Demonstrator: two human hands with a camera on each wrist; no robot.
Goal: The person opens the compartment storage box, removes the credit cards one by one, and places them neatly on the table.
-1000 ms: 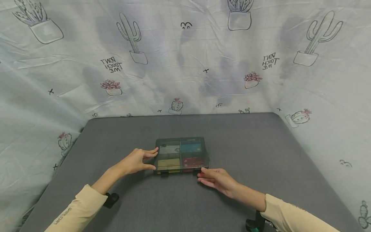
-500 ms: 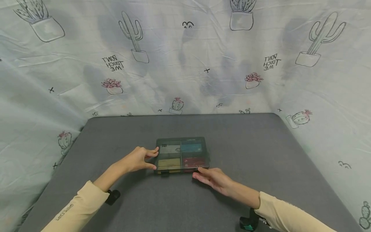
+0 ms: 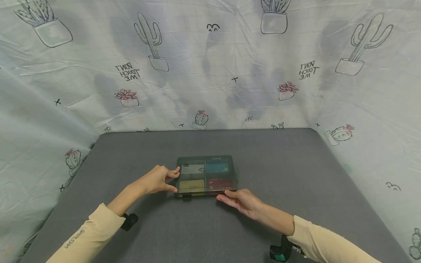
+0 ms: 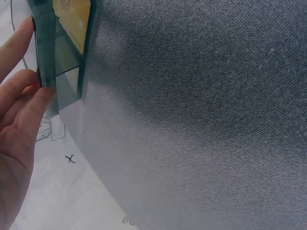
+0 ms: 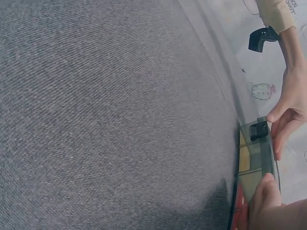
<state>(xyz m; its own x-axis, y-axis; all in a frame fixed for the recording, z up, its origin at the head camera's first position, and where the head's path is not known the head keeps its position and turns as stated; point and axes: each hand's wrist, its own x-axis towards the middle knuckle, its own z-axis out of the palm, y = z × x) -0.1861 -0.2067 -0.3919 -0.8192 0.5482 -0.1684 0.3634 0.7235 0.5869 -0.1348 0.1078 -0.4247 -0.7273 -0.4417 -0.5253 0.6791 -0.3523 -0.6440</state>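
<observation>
A translucent dark green compartment box (image 3: pixel 206 176) with a clear lid lies flat near the middle of the table. Through its lid show white, blue, yellow and red flat pieces, one colour to a compartment. My left hand (image 3: pixel 154 181) holds the box's left side, thumb near the front corner and fingertips farther back. At the front right edge my right hand (image 3: pixel 245 204) grips the box, thumb on the lid's edge and fingers lower down, hiding that part. A black latch (image 5: pixel 259 130) sits on the front edge near the left corner. The lid appears down.
A grey cloth-covered table (image 3: pixel 279 157) surrounds the box. Behind it and at both sides hangs a pale curtain (image 3: pixel 210 73) printed with cacti. Black wrist devices (image 3: pixel 129 221) are worn below both sleeves.
My right hand has slid a little left along the box's front edge, and the right latch seen earlier is now covered. The left hand and the box stay nearly still.
</observation>
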